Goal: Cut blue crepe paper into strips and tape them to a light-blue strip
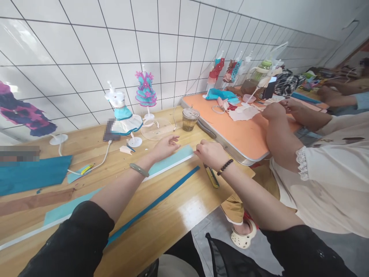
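Observation:
A pale turquoise strip (168, 160) lies lengthwise across the wooden table, with a narrow white strip (170, 167) along its near edge. My left hand (166, 147), a bangle on its wrist, hovers at the turquoise strip's far edge with loosely curled fingers apart and nothing in them. At the right end, the fingertips of my right hand (211, 154) are pinched together on the white strip's tip. Nearer me runs a thin dark blue strip (161, 198). Beside my right wrist lies a yellow-and-black utility knife (212, 177), partly hidden.
Little dresses on stands, one white and turquoise (122, 111), one ruffled (146, 92), line the tiled wall. A lidded drink cup (190, 119) stands ahead. A blue sheet (34, 175) and white cable (107, 156) lie left. At the orange table (230, 134), another person's hands (276, 109) work.

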### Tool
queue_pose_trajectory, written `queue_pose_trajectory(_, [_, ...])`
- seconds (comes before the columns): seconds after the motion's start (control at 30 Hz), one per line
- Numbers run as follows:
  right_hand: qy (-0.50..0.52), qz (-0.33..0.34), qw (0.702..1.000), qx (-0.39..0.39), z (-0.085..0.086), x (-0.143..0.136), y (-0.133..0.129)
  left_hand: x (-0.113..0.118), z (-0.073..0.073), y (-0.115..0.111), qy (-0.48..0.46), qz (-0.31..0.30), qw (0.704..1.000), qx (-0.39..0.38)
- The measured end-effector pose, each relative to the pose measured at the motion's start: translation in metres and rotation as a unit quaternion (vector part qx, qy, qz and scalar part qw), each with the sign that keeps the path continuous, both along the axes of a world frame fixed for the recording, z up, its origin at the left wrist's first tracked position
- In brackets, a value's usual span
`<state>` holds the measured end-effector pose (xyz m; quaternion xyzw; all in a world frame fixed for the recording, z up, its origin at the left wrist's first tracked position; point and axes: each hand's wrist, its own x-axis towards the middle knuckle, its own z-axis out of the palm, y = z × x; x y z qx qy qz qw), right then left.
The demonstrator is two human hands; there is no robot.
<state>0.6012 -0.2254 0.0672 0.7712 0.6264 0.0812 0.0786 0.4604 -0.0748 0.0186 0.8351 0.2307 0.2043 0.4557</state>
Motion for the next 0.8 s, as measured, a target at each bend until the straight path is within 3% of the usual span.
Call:
queue_pose_trajectory(0.13, [-0.001,-0.010,0.998,-0.059,-0.007,0.007,0.018,-0.021,-0.009,-0.004,0.005,0.053,0.987,0.155])
queue_pose_trajectory(0.3, [-0.003,0.002,0.997,-0.082,-0.016,0.008,0.029,-0.052,-0.021,-0.041,0.076,-0.095,0.938,0.324])
queue_pose_trajectory(0.37, [-0.006,0.010,0.996,-0.091,-0.018,0.007,0.031,-0.059,-0.027,-0.055,0.094,-0.122,0.921,0.358])
queue_pose_trajectory(0.53, [-0.013,0.024,0.993,-0.115,-0.021,0.004,0.032,-0.061,-0.036,-0.068,0.125,-0.112,0.904,0.392])
queue_pose_trajectory(0.8, [-0.032,0.014,0.990,-0.135,-0.019,0.005,0.030,-0.055,-0.027,-0.065,0.129,-0.092,0.915,0.371])
